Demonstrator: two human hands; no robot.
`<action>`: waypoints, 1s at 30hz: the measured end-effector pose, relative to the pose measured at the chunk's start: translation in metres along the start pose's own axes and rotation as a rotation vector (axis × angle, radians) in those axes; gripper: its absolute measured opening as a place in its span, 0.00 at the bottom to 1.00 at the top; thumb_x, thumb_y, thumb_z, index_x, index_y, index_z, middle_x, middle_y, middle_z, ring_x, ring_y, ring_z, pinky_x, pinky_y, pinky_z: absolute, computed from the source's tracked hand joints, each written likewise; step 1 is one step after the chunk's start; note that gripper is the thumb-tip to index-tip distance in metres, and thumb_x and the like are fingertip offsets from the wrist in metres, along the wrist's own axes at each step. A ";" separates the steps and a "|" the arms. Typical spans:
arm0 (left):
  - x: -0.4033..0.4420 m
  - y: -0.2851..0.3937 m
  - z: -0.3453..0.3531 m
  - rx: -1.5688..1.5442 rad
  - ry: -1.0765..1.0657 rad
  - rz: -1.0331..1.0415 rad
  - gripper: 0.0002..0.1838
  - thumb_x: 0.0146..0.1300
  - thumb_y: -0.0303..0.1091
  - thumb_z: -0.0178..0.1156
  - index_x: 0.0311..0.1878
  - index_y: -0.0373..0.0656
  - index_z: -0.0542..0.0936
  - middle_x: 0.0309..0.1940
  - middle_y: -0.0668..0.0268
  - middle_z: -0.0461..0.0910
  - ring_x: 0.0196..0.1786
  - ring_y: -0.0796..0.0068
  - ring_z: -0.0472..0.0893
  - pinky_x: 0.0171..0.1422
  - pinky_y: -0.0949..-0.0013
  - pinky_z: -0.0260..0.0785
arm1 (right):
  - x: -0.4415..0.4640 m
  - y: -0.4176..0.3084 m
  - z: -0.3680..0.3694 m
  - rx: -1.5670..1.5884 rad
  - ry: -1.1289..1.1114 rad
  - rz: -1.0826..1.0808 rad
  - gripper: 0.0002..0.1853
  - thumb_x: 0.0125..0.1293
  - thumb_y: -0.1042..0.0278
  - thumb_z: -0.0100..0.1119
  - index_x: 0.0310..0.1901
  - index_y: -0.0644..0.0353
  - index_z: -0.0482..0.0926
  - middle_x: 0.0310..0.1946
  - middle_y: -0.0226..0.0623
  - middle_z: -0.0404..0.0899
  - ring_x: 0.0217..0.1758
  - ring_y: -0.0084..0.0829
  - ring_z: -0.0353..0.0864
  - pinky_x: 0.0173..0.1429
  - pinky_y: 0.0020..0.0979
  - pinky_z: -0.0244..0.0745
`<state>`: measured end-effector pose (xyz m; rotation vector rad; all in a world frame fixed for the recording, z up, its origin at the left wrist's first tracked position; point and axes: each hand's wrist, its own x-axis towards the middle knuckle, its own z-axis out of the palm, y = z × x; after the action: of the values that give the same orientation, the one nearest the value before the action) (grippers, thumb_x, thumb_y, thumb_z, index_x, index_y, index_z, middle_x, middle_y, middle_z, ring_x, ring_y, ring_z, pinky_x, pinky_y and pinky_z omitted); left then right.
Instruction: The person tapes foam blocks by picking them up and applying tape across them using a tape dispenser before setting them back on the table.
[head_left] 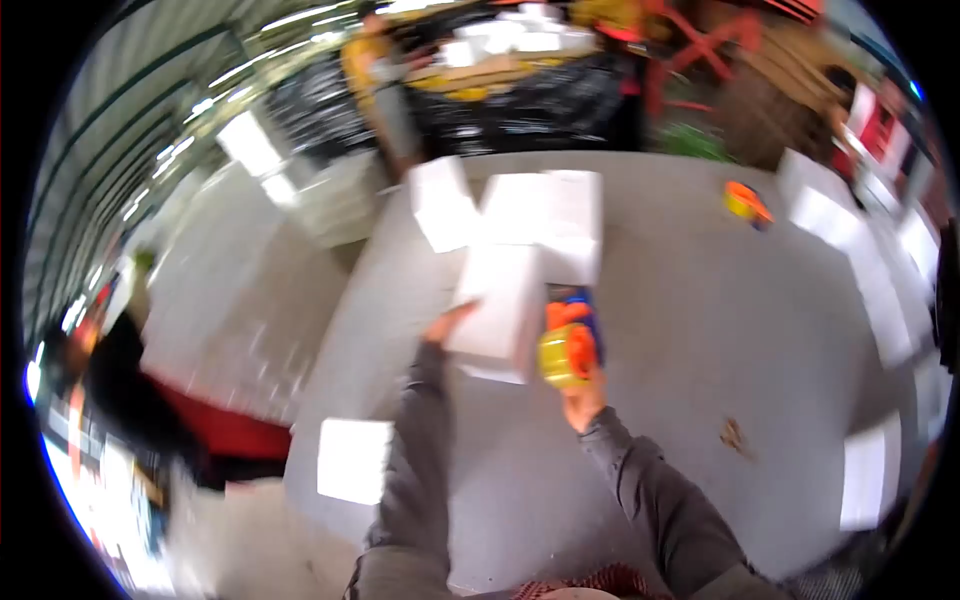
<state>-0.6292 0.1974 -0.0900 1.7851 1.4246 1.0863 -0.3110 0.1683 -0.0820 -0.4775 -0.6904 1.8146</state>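
Observation:
My right hand (pixel 582 400) is wrapped round the handle of a tape dispenser (pixel 570 340), orange and blue with a yellow roll. It is just right of a white box (pixel 495 305) at the middle of the grey table (pixel 640 460). Against that box's left side lies my left hand (pixel 450 322), its fingers stretched out along it. More white boxes, one at the left (pixel 442 203), one in the middle (pixel 513 208) and one at the right (pixel 572 225), stand beyond the nearer box, close together.
A second tape dispenser (pixel 747 203) lies at the table's far right. Several white boxes (pixel 865 255) line the right edge. A white box (pixel 355 460) sits at the left edge. People stand left, behind and at the far right; black-wrapped goods (pixel 510 122) are beyond the table.

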 end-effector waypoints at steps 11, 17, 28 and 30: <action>-0.077 0.126 0.145 -0.858 0.084 -0.489 0.30 0.58 0.47 0.60 0.60 0.44 0.65 0.49 0.60 0.75 0.48 0.68 0.77 0.52 0.61 0.72 | -0.071 -0.008 -0.119 -0.542 -0.167 0.078 0.21 0.65 0.51 0.43 0.55 0.52 0.67 0.50 0.33 0.71 0.51 0.35 0.69 0.61 0.47 0.57; -0.180 0.230 0.339 -0.415 0.223 -0.794 0.63 0.38 0.69 0.61 0.66 0.28 0.47 0.62 0.40 0.57 0.64 0.47 0.60 0.63 0.58 0.59 | -0.141 -0.103 -0.104 -1.037 -0.026 -0.184 0.24 0.63 0.51 0.47 0.57 0.56 0.65 0.52 0.36 0.69 0.55 0.38 0.67 0.63 0.46 0.56; -0.221 0.363 0.324 -0.613 0.344 -0.310 0.34 0.56 0.58 0.57 0.55 0.39 0.66 0.48 0.58 0.71 0.53 0.65 0.70 0.57 0.64 0.62 | -0.329 -0.281 -0.137 -1.477 0.235 -0.746 0.31 0.59 0.52 0.54 0.60 0.62 0.63 0.57 0.42 0.66 0.61 0.44 0.62 0.67 0.44 0.53; -0.206 0.397 0.302 -1.063 -0.142 -0.497 0.26 0.60 0.57 0.53 0.51 0.43 0.70 0.46 0.66 0.74 0.47 0.74 0.72 0.51 0.69 0.64 | -0.377 -0.292 -0.142 -1.552 0.186 -0.807 0.32 0.59 0.52 0.55 0.61 0.63 0.62 0.58 0.43 0.65 0.62 0.45 0.62 0.67 0.43 0.53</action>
<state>-0.1937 -0.0875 0.0530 0.6843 0.8365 1.0908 0.1107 -0.0829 0.0017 -1.0998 -1.7670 0.1980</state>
